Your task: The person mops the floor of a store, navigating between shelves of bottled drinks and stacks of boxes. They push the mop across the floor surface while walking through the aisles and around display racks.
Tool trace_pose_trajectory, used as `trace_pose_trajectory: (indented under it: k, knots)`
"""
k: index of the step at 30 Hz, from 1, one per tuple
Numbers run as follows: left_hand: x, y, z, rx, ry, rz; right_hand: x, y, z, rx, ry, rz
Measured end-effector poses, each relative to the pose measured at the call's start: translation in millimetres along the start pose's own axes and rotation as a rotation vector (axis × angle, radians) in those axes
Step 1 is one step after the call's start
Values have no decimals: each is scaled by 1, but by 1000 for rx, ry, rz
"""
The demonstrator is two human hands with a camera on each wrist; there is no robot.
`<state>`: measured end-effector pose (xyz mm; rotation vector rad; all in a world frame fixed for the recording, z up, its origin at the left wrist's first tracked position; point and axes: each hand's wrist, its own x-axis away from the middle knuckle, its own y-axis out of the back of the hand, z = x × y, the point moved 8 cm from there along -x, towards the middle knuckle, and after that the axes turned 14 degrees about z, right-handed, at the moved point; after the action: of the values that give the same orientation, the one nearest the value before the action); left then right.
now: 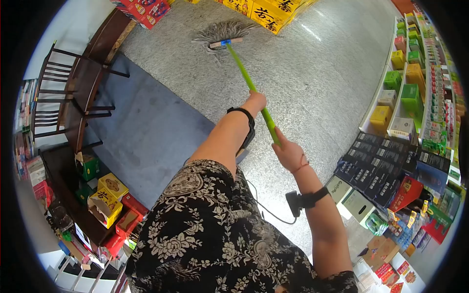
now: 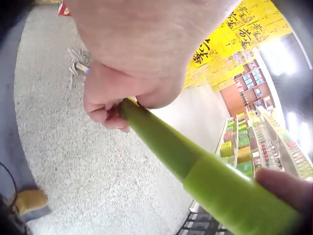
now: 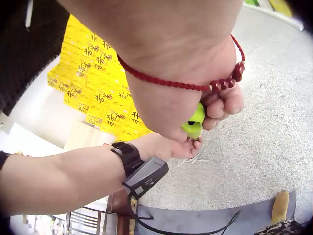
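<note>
A mop with a bright green handle reaches forward across the floor. Its grey string head lies spread on the floor at the far end, under a pale bar with a blue joint. Farther down the handle, my left hand grips it with curled fingers. My right hand holds the handle near its top end, fingers wrapped round it. In the left wrist view the thick green grip passes close to the camera.
Yellow cartons and a red carton stand beyond the mop head. A dark wooden chair is on the left, beside a grey-blue mat. Stocked shelves and stacked dark boxes line the right. A cable hangs near my body.
</note>
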<state>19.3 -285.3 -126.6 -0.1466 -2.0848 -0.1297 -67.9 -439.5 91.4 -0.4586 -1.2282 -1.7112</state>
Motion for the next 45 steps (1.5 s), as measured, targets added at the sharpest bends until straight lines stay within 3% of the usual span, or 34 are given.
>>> trace_pose_trajectory:
  k: [3,10,14,16,17,19,24,28,32,35,39,41,43,45]
  knots:
    - [0,-66,29,-79,-4,111,47,-29,-21,-27,4,-29]
    - [68,-241,162,-284,-29,382,216,-150,-78,-194,-6,-78]
    - [179,-310,198,-376,-26,450,317,-229,-96,-255,-52,-76]
    - [231,-354,225,-654,47,756,365,-270,-110,-270,-112,-49]
    - [247,-367,234,-669,44,762,388,-285,-115,-279,-120,-60]
    - [288,-401,254,-689,40,955,434,-320,-125,-369,-128,-74]
    - [343,-454,298,-857,208,1167,514,-391,-152,-469,-244,-6]
    - [350,-469,307,-836,223,1200,522,-396,-155,-472,-264,-44]
    - [332,-465,278,-862,135,1106,508,-387,-163,-471,-268,-67]
    - [295,-454,252,-845,36,1014,470,-332,-162,-382,-286,-129]
    - [200,-425,183,-712,-201,737,387,-261,-172,-324,-193,-210]
    - [147,-406,131,-834,-212,688,337,-217,-186,-311,-168,-263]
    - [137,-364,68,-486,-167,496,288,-167,-194,-336,-96,-311]
    - [116,-345,18,-495,-154,423,241,-116,-200,-305,-102,-296]
